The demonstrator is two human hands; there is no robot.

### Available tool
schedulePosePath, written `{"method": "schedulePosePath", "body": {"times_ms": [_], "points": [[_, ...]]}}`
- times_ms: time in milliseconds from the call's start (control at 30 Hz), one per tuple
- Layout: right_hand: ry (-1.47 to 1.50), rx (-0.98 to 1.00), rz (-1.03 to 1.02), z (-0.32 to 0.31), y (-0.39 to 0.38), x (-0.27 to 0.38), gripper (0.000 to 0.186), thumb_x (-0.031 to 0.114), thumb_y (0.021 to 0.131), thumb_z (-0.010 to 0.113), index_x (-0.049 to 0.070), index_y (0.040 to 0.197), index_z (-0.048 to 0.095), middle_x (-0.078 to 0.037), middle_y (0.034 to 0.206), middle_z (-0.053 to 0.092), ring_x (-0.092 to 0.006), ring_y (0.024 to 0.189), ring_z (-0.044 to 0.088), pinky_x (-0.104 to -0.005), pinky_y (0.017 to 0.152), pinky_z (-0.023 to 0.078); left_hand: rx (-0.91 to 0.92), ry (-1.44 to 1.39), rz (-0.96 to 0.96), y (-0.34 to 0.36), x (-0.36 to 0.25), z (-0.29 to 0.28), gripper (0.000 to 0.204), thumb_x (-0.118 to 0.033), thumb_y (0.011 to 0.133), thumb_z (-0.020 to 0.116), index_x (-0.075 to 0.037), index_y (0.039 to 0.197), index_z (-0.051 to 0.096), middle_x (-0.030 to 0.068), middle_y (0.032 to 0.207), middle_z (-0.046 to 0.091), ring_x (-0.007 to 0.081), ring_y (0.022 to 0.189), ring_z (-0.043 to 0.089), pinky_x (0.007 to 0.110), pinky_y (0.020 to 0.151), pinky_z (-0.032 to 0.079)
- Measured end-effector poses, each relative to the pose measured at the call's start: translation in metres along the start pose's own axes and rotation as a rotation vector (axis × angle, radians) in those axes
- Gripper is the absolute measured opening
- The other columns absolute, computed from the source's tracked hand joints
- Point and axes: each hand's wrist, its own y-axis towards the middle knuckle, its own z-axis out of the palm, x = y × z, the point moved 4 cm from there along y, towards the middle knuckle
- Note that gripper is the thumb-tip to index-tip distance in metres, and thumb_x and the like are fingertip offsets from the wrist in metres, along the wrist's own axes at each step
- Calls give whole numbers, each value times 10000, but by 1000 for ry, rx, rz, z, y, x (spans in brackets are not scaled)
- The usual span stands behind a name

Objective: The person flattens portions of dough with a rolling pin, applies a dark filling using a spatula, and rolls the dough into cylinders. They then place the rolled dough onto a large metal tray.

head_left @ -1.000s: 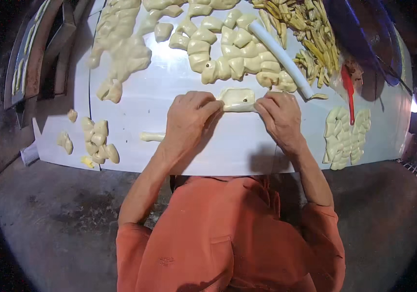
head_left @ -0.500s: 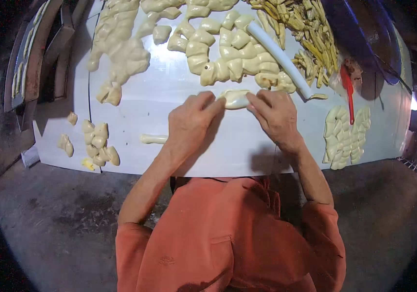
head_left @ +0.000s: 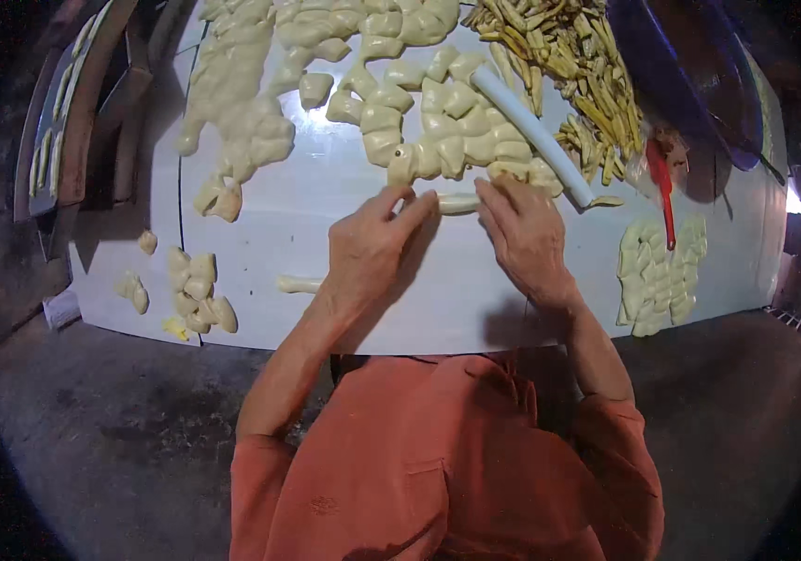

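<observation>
A small pale dough roll (head_left: 458, 203) lies crosswise on the white tabletop. My left hand (head_left: 363, 243) is closed at its left end, thumb and fingertips pressed together on the dough. At the right end, my right hand (head_left: 529, 238) pinches it the same way, hiding that tip. Beside my left forearm rests another thin dough roll (head_left: 300, 284), partly covered by the arm. Just beyond my hands spread many soft dough pieces (head_left: 475, 126), pressed against each other. A light blue rod (head_left: 536, 136) lies slanted across their right side.
Yellow-brown strips (head_left: 592, 84) are heaped at the back right, near a purple container (head_left: 690, 75). A red-handled tool (head_left: 664, 192) lies above a flat dough sheet (head_left: 662, 276). Small dough lumps (head_left: 202, 290) sit front left. A rack with trays (head_left: 69, 112) stands far left.
The dough between my hands has gone from a wider, flattened piece to a narrower roll. My fingers have shifted slightly along it. The whole view has shifted a little.
</observation>
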Motion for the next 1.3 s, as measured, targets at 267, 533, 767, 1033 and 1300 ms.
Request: {"method": "schedulePosePath", "body": {"times_ms": [267, 533, 767, 1033, 1300], "points": [[-127, 84, 12, 10, 4, 2, 415, 243, 899, 738, 113, 1284, 651, -59, 1140, 626, -247, 1020, 623, -400, 831, 491, -8, 79, 29, 12, 2, 9, 253, -201, 928, 714, -133, 1171, 700, 67, 1006, 654, 268, 792, 691, 406, 628, 560], [-36, 90, -137, 8, 16, -2, 336, 233, 881, 750, 75, 1165, 670, -83, 1047, 643, -282, 956, 634, -430, 816, 506, 20, 95, 158, 21, 10, 11, 169, -219, 889, 734, -98, 998, 687, 55, 922, 644, 253, 804, 699, 401, 621, 563], [390, 386, 193, -17, 33, 8, 245, 215, 870, 698, 10, 1004, 714, -159, 866, 658, -340, 824, 632, -438, 755, 499, 308, 113, 241, 32, 30, -19, 159, -125, 907, 649, -108, 1055, 704, 69, 946, 661, 299, 864, 716, 433, 710, 580], [616, 424, 129, 5, 45, 91, 255, 208, 896, 702, 14, 1061, 707, -148, 953, 669, -337, 836, 661, -414, 760, 526, 302, 49, 145, -17, 66, -107, 326, -75, 848, 703, -182, 1153, 744, 38, 1082, 710, 294, 923, 726, 383, 766, 588], [350, 372, -106, 42, 37, 130, 325, 223, 913, 720, 39, 1178, 679, -146, 1032, 667, -339, 934, 646, -447, 807, 522, 261, -60, -7, -64, 112, -108, 228, -210, 890, 750, -142, 1108, 752, 67, 1036, 684, 276, 912, 705, 394, 747, 566]]}}
